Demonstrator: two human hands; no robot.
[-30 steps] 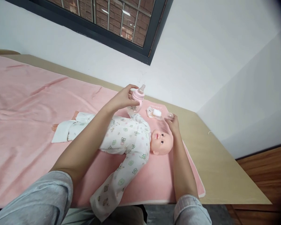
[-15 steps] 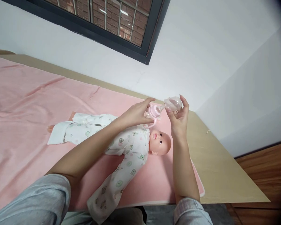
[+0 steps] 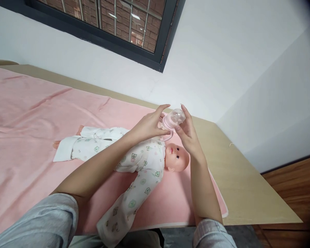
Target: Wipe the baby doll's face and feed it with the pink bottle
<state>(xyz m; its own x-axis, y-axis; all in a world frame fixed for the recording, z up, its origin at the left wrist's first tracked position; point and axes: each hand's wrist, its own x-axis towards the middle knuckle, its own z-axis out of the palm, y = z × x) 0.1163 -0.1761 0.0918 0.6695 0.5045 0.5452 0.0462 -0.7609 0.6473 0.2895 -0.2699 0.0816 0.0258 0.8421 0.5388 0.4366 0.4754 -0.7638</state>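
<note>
A baby bottle (image 3: 167,123) with a pink collar and pink handles is held by my left hand (image 3: 150,124), thumb and fingers around its body. Its clear dome cap (image 3: 178,116) sits over the teat end. My right hand (image 3: 188,132) grips that cap between thumb and fingers. Just below the hands lies a baby doll (image 3: 177,157) on its back, head to the right, dressed in a white patterned outfit (image 3: 136,155). One of its sleeves hangs past the table's near edge.
A pink blanket (image 3: 28,127) covers much of the beige table (image 3: 237,186). Behind it stand a white wall (image 3: 209,62) and a dark-framed window (image 3: 156,58). Brown wooden furniture (image 3: 294,189) is at the lower right.
My right hand has moved left with the clear cap, from apart from the bottle to over its teat. My left hand stays on the bottle.
</note>
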